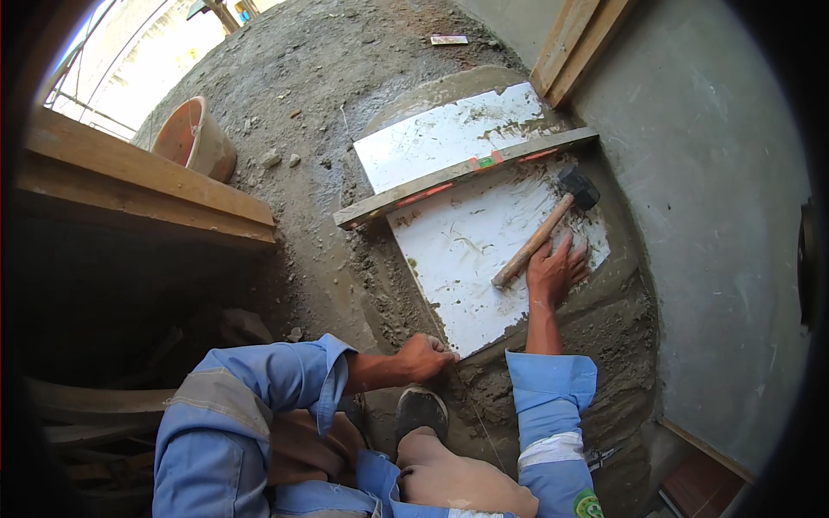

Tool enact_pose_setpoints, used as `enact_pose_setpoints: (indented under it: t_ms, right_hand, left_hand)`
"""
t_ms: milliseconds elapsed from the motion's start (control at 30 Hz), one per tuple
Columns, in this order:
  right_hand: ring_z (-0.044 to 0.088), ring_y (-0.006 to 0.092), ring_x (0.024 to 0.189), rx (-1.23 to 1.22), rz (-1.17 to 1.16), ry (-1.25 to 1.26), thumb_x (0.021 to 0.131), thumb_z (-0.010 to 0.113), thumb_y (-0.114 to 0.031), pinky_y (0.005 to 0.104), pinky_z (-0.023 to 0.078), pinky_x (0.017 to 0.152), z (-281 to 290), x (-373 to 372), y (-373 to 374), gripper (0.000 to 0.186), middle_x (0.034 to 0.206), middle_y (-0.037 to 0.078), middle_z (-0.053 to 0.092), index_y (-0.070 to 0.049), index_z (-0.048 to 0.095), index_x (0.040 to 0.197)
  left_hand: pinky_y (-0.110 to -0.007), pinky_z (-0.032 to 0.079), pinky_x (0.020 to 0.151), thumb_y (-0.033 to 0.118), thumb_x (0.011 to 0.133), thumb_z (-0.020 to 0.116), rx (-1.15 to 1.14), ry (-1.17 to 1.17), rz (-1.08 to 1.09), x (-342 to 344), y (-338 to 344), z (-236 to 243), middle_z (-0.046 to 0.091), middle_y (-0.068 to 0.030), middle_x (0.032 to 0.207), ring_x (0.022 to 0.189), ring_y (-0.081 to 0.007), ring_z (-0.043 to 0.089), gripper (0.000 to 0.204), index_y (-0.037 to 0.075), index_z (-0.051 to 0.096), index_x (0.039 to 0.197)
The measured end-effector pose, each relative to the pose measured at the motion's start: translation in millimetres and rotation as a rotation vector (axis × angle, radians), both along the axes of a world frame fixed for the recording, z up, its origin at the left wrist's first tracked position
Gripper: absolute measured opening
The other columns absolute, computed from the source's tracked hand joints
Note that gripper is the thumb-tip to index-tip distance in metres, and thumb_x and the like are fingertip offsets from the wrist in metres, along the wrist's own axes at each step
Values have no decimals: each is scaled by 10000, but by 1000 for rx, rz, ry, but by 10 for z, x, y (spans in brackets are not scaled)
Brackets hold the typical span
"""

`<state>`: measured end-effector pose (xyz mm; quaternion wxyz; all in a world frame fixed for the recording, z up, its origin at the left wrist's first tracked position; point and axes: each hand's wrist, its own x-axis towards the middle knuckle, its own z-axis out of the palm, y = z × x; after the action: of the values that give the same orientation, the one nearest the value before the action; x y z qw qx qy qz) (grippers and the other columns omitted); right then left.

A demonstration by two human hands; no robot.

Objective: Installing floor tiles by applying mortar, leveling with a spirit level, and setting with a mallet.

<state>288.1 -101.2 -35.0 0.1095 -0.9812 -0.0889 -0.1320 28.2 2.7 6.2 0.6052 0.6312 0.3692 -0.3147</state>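
Two white tiles with mortar smears lie in front of me, the near tile (462,272) and the far tile (414,154). Across both rests a long spirit level (458,176) with a green vial. A mallet (540,235) with a dark head and wooden handle lies on the near tile. My right hand (557,269) is flat on that tile beside the handle, fingers spread. At the tile's near left corner, my left hand (423,356) has its fingers pinched together. A thin string runs by this corner; whether the fingers hold it is unclear.
Wet mortar (596,337) surrounds the near tile. A grey wall (699,173) rises on the right, with a wooden frame (574,47) at the far corner. To the left are wooden boards (147,190) and a bucket (211,147). My shoe (421,413) is near the tile corner.
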Motion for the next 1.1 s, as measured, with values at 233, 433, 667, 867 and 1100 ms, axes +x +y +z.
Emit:
enact_pose_setpoints:
  t_ms: [233,433,667,867,1100]
  right_hand:
    - [273,471,1418,6,-77,11,926,574,-405,681,224,1120,18,-13,59,574,1456,288,366,-83,475,1390]
    - [266,507,1414,5,-160,30,901,587,-464,675,220,1131,71,-7,40,649,1459,310,356,-75,456,1405]
    - [278,542,1394,-49,-243,138,898,589,-505,690,207,1126,162,19,102,673,1459,310,360,-105,445,1420]
    - [262,545,1402,-46,-269,157,890,593,-552,703,198,1117,141,33,75,713,1481,300,351,-122,437,1437]
    - [268,524,1411,-43,-277,188,875,601,-608,687,198,1122,217,30,77,776,1485,280,366,-156,418,1478]
  left_hand:
    - [-312,492,632,328,861,733,107,40,-29,-34,-10,-185,710,-50,768,693,-108,621,275,55,760,846]
    - [-318,506,614,281,869,723,117,57,-14,58,-36,-17,717,-71,761,674,-123,646,268,15,748,838]
    - [-317,524,630,273,865,724,73,53,35,19,-46,-132,721,-84,760,688,-143,668,269,7,737,827]
    - [-346,535,663,321,826,740,230,62,-10,47,-113,-70,714,-98,743,689,-178,684,297,24,742,831]
    - [-386,535,716,363,797,747,248,65,-1,15,-146,-127,718,-134,783,747,-244,699,324,39,739,816]
